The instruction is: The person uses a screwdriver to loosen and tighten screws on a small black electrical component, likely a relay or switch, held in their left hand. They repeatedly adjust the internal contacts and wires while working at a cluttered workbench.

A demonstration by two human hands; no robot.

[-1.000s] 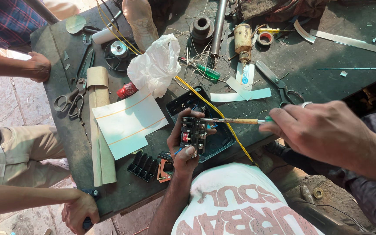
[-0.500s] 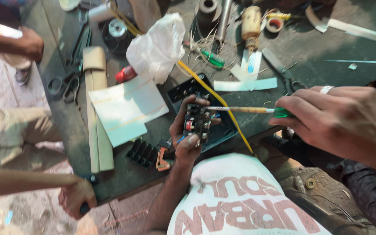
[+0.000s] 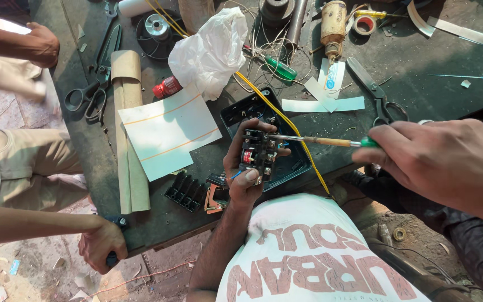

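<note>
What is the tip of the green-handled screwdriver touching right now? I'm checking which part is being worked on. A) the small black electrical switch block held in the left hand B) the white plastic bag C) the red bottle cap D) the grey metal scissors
A: the right hand holds the green-handled screwdriver with its tip at the small black electrical switch block, which the left hand grips over the dark workbench.

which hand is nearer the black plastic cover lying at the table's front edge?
Left. The left hand, gripping the black switch block, sits just right of the black plastic cover. The right hand holds the screwdriver far off to the right.
</note>
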